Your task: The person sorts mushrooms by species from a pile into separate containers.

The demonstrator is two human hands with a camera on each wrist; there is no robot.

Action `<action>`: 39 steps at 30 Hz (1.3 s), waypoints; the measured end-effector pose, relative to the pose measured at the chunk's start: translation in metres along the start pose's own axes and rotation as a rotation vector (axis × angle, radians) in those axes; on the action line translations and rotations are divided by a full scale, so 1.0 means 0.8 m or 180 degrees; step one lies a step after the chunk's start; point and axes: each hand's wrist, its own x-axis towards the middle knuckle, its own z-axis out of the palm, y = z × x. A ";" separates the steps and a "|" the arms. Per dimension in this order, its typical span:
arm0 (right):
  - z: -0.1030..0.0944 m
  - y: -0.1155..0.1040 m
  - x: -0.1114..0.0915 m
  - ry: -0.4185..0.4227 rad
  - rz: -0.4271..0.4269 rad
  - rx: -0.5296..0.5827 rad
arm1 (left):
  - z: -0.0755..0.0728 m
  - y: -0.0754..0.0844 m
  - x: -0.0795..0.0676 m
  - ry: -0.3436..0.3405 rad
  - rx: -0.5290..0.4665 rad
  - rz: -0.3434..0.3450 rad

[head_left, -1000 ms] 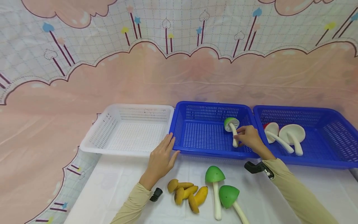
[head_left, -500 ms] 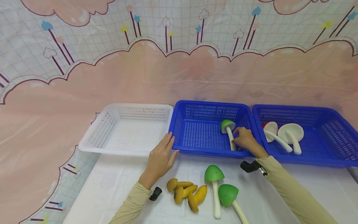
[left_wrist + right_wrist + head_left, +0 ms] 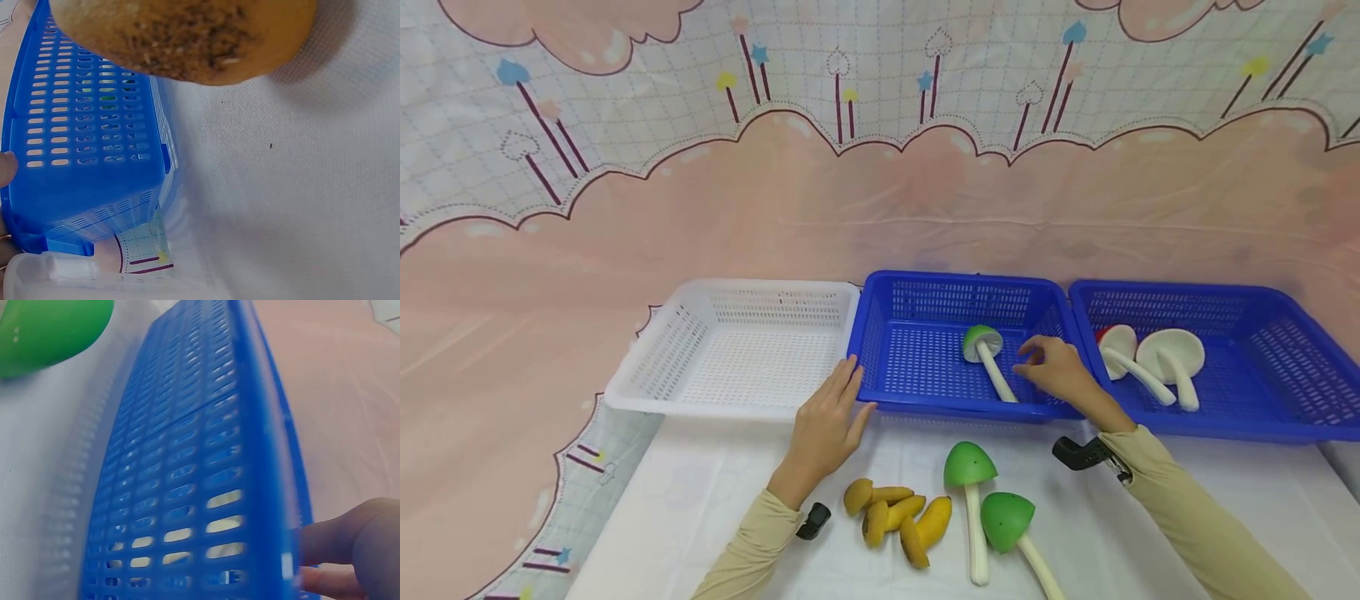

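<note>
A pink, cloud-patterned cloth (image 3: 880, 200) backs the white table (image 3: 700, 500). Along its far edge: a white basket (image 3: 752, 367); the left hand (image 3: 822, 427), fingers straight, at the near left corner of a blue basket (image 3: 955, 407); inside that, a green mushroom (image 3: 992, 365), cap domed and pale underneath, slim white stem slanting toward the near edge; just beside it the right hand (image 3: 1057, 371), fingers loosely bent, thumb parted from them.

Head cam looks forward and down from above the desk (image 3: 688, 492), wide. Left wrist cam sits low, rolled sideways; middle blue basket (image 3: 94, 187) at 9 o'clock. Right wrist cam: very close, basket spanning 12 to 6 o'clock. All three share it.
</note>
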 end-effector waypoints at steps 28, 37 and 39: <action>-0.034 -0.045 -0.095 0.0213 -0.0333 0.0042 | -0.005 0.002 0.005 -0.0035 -0.0004 -0.0038; -0.032 -0.051 -0.128 0.0163 -0.0243 0.0074 | -0.005 0.002 0.005 -0.0088 -0.0021 -0.0072; -0.031 -0.050 -0.134 0.0146 -0.0252 0.0074 | -0.005 0.002 0.005 -0.0103 -0.0023 -0.0080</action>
